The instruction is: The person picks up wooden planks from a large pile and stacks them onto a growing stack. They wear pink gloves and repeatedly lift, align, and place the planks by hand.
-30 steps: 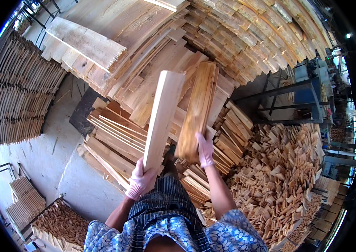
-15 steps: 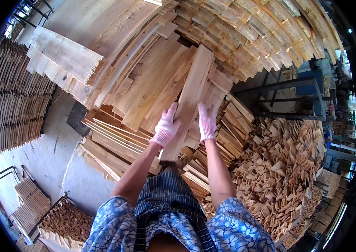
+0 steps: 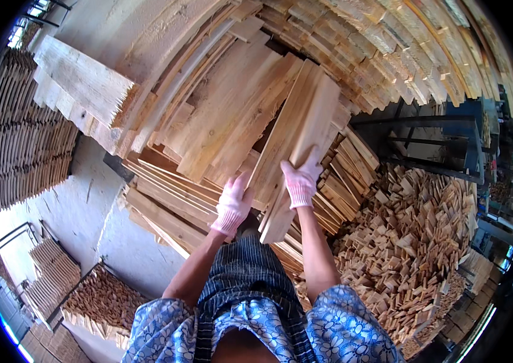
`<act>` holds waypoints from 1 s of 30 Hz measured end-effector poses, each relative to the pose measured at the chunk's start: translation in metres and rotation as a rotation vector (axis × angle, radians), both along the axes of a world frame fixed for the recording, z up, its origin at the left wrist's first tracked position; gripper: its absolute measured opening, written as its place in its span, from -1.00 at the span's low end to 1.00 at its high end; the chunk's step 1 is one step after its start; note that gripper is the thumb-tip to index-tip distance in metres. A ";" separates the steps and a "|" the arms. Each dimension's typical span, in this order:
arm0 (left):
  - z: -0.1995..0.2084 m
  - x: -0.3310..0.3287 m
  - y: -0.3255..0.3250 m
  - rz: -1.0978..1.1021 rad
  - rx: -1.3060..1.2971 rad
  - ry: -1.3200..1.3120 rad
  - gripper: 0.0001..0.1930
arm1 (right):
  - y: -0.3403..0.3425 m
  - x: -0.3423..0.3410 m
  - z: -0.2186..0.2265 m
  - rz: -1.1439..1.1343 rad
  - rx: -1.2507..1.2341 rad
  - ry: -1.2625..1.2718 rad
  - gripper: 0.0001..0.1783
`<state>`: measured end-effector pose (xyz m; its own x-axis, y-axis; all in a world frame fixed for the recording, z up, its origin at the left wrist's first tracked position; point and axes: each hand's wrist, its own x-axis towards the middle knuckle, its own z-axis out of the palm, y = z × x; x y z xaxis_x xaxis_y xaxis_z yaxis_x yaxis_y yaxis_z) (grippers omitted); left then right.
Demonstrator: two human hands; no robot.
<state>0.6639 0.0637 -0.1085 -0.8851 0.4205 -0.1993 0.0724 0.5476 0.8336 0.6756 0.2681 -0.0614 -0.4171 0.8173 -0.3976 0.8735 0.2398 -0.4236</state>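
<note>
My right hand (image 3: 302, 180), in a pale pink knit glove, grips a long smooth wooden board (image 3: 320, 115) near its lower part. That board slants, with its lower end close to my apron. Left of it lies a second, browner board (image 3: 290, 115), slanting the same way on the pile. My left hand (image 3: 233, 204), gloved alike, is beside that board's lower end, thumb apart from the fingers. Whether it touches the board I cannot tell. Wide boards (image 3: 220, 115) lie under and left of these two.
Stacked lumber (image 3: 377, 54) rises at the far right. Thin slats (image 3: 166, 193) lie below the pile at left. A heap of small wood offcuts (image 3: 401, 242) fills the right side, below a dark metal frame (image 3: 414, 121). Stacked sticks (image 3: 20, 133) stand far left beside grey floor (image 3: 96, 193).
The held board has shifted right and tilted in my right hand, uncovering the browner board. My left hand has come away from it and moved slightly lower.
</note>
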 end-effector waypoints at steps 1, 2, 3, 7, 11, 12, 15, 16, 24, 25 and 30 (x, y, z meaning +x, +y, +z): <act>0.002 -0.005 0.017 -0.056 -0.111 -0.009 -0.44 | 0.004 0.013 -0.001 -0.018 0.011 -0.022 0.24; 0.005 -0.011 0.036 -0.119 -0.220 -0.018 -0.37 | 0.011 0.023 -0.004 -0.042 0.024 -0.043 0.23; 0.008 -0.020 0.058 -0.157 -0.318 -0.002 -0.32 | 0.022 0.030 -0.014 -0.063 0.045 -0.053 0.22; -0.004 -0.034 0.110 -0.302 -0.552 0.038 -0.15 | 0.071 0.015 -0.061 -0.069 0.102 -0.280 0.19; -0.028 -0.017 0.098 -0.360 -0.478 0.048 -0.10 | 0.075 0.017 -0.093 -0.097 0.212 -0.237 0.12; -0.035 -0.010 0.091 -0.361 -0.445 0.050 -0.10 | 0.074 0.016 -0.096 -0.075 0.244 -0.224 0.11; -0.035 -0.006 0.085 -0.428 -0.486 0.024 -0.16 | 0.076 0.015 -0.095 -0.126 0.201 -0.229 0.09; -0.030 -0.009 0.087 -0.466 -0.533 -0.014 -0.17 | 0.077 0.016 -0.095 -0.140 0.182 -0.204 0.09; 0.043 -0.032 0.075 -0.320 -0.324 0.129 -0.31 | 0.054 -0.013 -0.113 -0.046 0.205 -0.035 0.12; 0.049 -0.027 0.056 -0.237 -0.284 0.136 -0.33 | 0.042 -0.024 -0.112 -0.018 0.230 -0.022 0.13; 0.003 0.040 -0.099 0.053 -0.134 0.121 -0.37 | 0.017 -0.044 -0.095 0.083 0.362 0.053 0.22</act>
